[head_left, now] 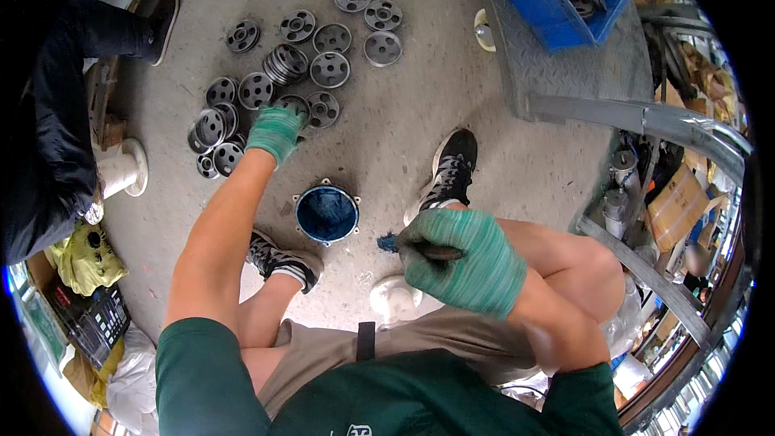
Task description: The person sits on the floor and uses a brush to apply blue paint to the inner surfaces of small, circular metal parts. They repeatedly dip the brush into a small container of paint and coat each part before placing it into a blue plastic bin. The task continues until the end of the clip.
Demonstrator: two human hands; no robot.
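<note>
My left hand (276,131), in a green striped glove, reaches to the floor and grips a grey metal wheel (295,103) at the near edge of a scattered group; the glove hides part of its fingertips. Several similar wheels with round holes, such as one wheel (330,69), lie flat, overlap or lean together around it. In front of me stands a round pot (326,211) with blue, wet-looking stuff coating its inside. My right hand (464,262), gloved too, is closed around a brush (387,243) with blue bristles, held to the right of the pot.
A blue crate (557,0) of similar wheels sits at the upper right on a metal plate (565,73). Metal rails (638,117) and clutter run along the right. Another person's leg (121,28) is at the left, near a white spool-shaped stand (125,168). My shoes flank the pot.
</note>
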